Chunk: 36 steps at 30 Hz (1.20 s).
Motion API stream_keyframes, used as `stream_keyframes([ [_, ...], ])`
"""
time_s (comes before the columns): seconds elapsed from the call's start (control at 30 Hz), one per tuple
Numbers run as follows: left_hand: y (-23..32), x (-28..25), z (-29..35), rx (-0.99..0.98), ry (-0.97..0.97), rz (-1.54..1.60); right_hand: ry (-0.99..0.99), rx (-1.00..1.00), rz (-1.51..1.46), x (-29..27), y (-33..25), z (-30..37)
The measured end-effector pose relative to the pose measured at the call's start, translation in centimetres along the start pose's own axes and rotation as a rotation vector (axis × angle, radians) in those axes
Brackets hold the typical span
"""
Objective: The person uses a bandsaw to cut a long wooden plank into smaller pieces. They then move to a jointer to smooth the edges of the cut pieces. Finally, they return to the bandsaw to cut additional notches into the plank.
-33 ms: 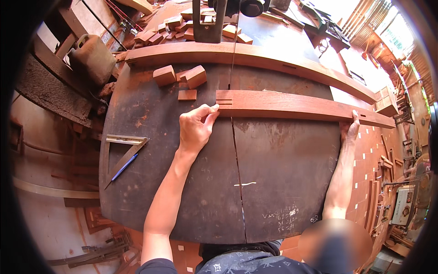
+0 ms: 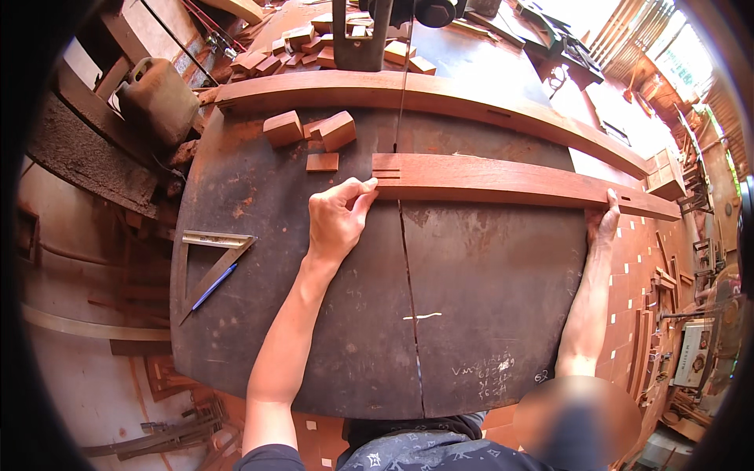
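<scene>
Now both hands (image 2: 339, 220) w/ closed grip on plank (image 2: 503, 179)

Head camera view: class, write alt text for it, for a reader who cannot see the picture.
A person's left hand and right hand hold a long reddish wooden rail flat on a dark saw table, its notched end at the thin upright blade. Small wood blocks, a metal square and a blue pen lie at left.
</scene>
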<state>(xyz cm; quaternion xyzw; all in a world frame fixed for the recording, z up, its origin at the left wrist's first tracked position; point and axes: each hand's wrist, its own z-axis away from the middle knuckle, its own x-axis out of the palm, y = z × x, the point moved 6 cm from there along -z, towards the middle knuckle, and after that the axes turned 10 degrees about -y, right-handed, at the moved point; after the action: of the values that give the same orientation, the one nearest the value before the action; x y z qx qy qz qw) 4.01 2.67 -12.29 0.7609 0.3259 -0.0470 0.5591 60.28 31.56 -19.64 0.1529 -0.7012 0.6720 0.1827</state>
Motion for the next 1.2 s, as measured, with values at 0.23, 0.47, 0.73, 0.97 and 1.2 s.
stream_keyframes([
  [0.23, -0.3, 0.1, -0.5, 0.024, 0.029, 0.024, -0.005, -0.006, 0.025, 1.2, -0.5, -0.1],
  [0.47, -0.6, 0.2, -0.5, -0.006, 0.002, 0.02, 0.03, 0.02, 0.059, 0.2, -0.5, -0.5],
  [0.73, -0.7, 0.2, -0.4, -0.025, -0.008, 0.012, 0.035, 0.002, 0.058, 0.0, -0.3, -0.8],
  [0.97, -1.0, 0.2, -0.5, -0.031, -0.015, -0.002, 0.017, 0.007, 0.033, 0.5, -0.3, -0.6],
  [1.2, -0.8, 0.3, -0.5, -0.037, -0.016, 0.012, 0.03, 0.006, 0.03, 0.4, -0.5, -0.6],
])
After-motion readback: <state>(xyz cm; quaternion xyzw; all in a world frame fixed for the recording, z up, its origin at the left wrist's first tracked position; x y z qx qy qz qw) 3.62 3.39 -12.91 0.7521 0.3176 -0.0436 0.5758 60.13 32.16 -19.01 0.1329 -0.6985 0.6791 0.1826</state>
